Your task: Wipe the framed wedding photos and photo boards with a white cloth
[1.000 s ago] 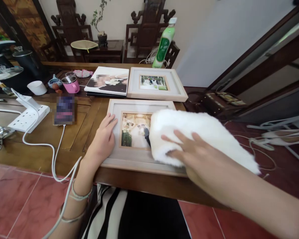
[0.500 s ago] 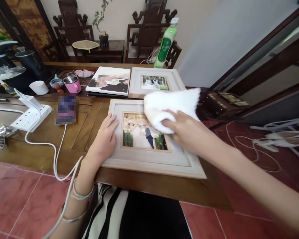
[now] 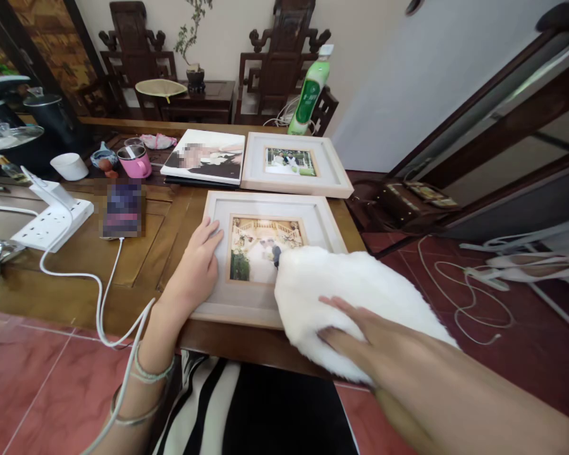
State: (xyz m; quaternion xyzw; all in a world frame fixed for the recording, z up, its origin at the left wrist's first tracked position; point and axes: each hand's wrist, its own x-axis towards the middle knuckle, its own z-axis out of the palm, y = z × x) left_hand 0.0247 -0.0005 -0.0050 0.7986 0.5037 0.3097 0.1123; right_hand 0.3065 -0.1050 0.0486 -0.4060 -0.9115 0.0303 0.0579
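A picture frame [image 3: 251, 303] with a pale wooden rim and a wide light mat lies flat near the table's front edge. My left hand [image 3: 201, 262] rests on its left side, fingers stretched out. In my right hand [image 3: 355, 328] is a fluffy white cloth [image 3: 322, 278], bunched under the fingers and spread over the frame's lower right part. It hides that corner and part of the photo, and hangs past the table edge. Some of my right fingertips are sunk in the cloth.
Behind lie a second picture frame [image 3: 332, 170] and a white photo panel [image 3: 218, 174]. A green bottle [image 3: 308, 95] stands at the back. To the left are a phone [image 3: 122, 212] on a cable, a power strip [image 3: 52, 221], a pink mug [image 3: 135, 164] and a white cup [image 3: 70, 167].
My right hand has drawn the white cloth from the frame's upper right towards me, down over its lower right corner. My left hand stays in place on the frame.
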